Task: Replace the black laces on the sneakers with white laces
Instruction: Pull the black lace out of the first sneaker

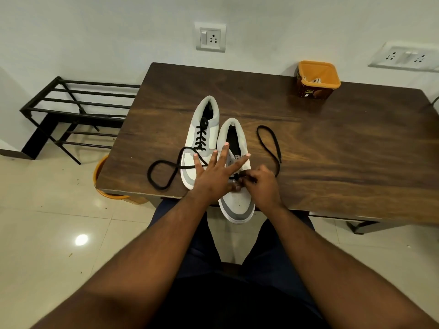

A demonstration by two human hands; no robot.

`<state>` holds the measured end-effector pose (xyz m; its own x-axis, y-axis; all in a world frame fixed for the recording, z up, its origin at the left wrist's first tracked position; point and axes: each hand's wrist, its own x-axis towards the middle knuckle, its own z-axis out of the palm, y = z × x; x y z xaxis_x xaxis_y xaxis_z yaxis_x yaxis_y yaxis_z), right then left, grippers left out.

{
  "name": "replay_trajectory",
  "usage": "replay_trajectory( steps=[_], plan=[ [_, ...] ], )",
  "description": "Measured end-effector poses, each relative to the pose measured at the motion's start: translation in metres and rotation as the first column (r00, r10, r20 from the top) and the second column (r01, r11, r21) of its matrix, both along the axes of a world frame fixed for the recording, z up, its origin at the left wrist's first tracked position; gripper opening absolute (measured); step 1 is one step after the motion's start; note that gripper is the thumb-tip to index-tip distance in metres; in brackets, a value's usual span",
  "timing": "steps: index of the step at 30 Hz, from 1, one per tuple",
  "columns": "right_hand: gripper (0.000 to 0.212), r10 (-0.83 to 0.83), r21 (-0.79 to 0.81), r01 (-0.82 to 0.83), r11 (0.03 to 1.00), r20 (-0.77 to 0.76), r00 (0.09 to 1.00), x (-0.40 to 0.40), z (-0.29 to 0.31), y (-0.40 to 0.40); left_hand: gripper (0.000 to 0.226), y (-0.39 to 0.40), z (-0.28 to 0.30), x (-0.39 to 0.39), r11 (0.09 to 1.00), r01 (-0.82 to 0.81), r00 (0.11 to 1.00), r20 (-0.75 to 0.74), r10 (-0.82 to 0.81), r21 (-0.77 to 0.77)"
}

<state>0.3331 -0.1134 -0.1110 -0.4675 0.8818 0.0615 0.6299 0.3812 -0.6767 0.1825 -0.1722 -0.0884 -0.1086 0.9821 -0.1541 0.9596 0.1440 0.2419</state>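
My right hand [260, 184] curled over the toe end of the nearer white-and-grey low-top sneaker [235, 172], fingertips pinching the black round lace [270, 143] just where it left the lowest eyelets. My left hand [217, 173] lay flat on the same shoe at nine o'clock from the right hand, fingers splayed straight toward twelve and holding nothing, its spread covering the shoe's tongue and part of the eyelet rows. Both forearms ran in from six o'clock. The pinched lace trailed off toward two o'clock in a long loose loop on the dark wooden table [332, 143]. The shoe's toe overhung the table's near edge. Touching it at ten o'clock stood the second white-and-grey sneaker [202, 138], upper eyelets laced in black, its loose black lace end [164, 174] looped in a figure-eight toward nine. Far off at one o'clock sat an orange-rimmed brown plastic tub [317, 80] with something pale inside that I could not make out. A black metal rack [76, 110] stood beside the table at ten o'clock.
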Motion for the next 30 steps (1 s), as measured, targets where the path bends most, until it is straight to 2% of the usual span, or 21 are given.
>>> replay_trajectory(
  steps=[3,7,11,14,16,19,21,22,24,26,30],
  plan=[
    [0.017,0.068,-0.137,-0.064,0.988,0.019,0.998,-0.004,0.006,0.011,0.091,0.006,0.001,-0.007,0.998,0.047,0.998,-0.042,-0.048,-0.047],
    [0.011,0.171,-0.136,-0.156,0.978,0.103,0.98,-0.008,0.011,0.018,0.102,0.009,0.001,-0.013,0.997,0.041,0.999,-0.006,-0.041,-0.069],
    [0.012,0.2,-0.142,-0.176,0.974,0.179,0.963,-0.007,0.01,0.015,0.106,0.009,-0.001,-0.015,0.997,0.016,1.0,0.012,-0.015,-0.071],
    [0.012,0.25,-0.206,-0.198,0.958,0.27,0.93,-0.009,0.018,0.013,0.109,0.011,-0.002,-0.014,0.998,0.011,1.0,-0.01,-0.011,-0.066],
    [0.012,0.301,-0.358,-0.203,0.912,0.246,0.921,-0.016,0.034,0.013,0.109,0.013,-0.002,-0.014,0.998,0.009,0.999,-0.032,-0.011,-0.067],
    [0.014,0.384,-0.597,-0.17,0.784,0.251,0.889,-0.024,0.056,0.013,0.107,0.016,-0.001,-0.015,0.997,0.011,0.998,-0.065,-0.015,-0.071],
    [0.017,0.308,-0.702,-0.103,0.705,0.173,0.935,-0.022,0.057,0.014,0.106,0.016,-0.006,-0.015,0.998,-0.01,0.996,-0.086,0.005,-0.056],
    [0.016,0.198,-0.734,-0.064,0.676,0.098,0.975,-0.021,0.054,0.014,0.106,0.016,-0.009,-0.015,0.998,-0.028,0.996,-0.091,0.024,-0.049],
    [0.019,-0.08,-0.684,0.057,0.727,-0.002,0.997,-0.017,0.042,0.011,0.108,0.015,-0.015,-0.015,0.998,-0.055,0.996,-0.075,0.052,-0.04],
    [0.026,-0.209,-0.577,0.176,0.797,0.008,0.978,-0.015,0.029,0.01,0.109,0.015,-0.017,-0.016,0.998,-0.051,0.997,-0.061,0.049,-0.043],
    [0.033,-0.031,-0.422,0.12,0.899,0.212,0.977,-0.018,0.019,0.009,0.108,0.015,-0.017,-0.019,0.999,-0.03,0.998,-0.057,0.027,-0.039]
  ],
)
